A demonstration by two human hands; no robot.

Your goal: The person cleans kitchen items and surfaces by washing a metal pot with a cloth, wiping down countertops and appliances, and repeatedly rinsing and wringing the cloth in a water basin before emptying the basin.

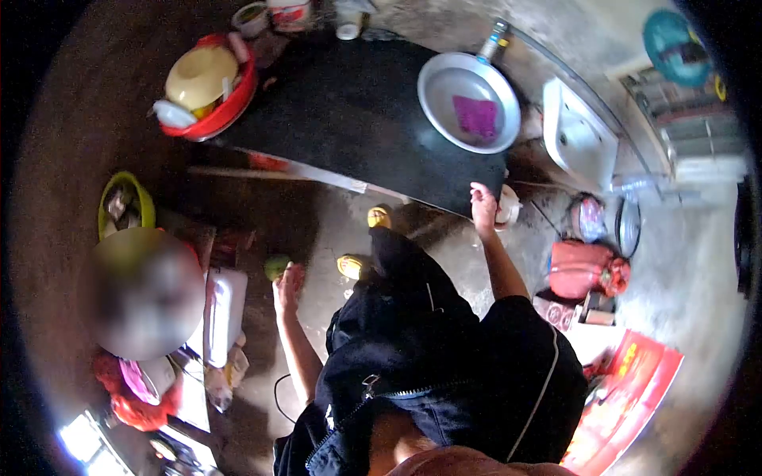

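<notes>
My left hand (288, 287) hangs over the floor with its fingers loosely apart and nothing visible in it; a round green thing (276, 266) shows just beyond the fingertips, and I cannot tell whether they touch. Near the front right edge of the black table (341, 103) is my right hand (482, 208), its fingers loosely bent and apart, holding nothing visible. A metal basin (430, 95) sits on the table's right side with a purple cloth (476, 117) in it.
A red basin (238, 111) full of bowls stands at the table's left end. Right of the table are a white sink (583, 147) and a red bag (583, 268). At left are a green basket (143, 202) and a white box (225, 317). Yellow shoes (350, 266) show below.
</notes>
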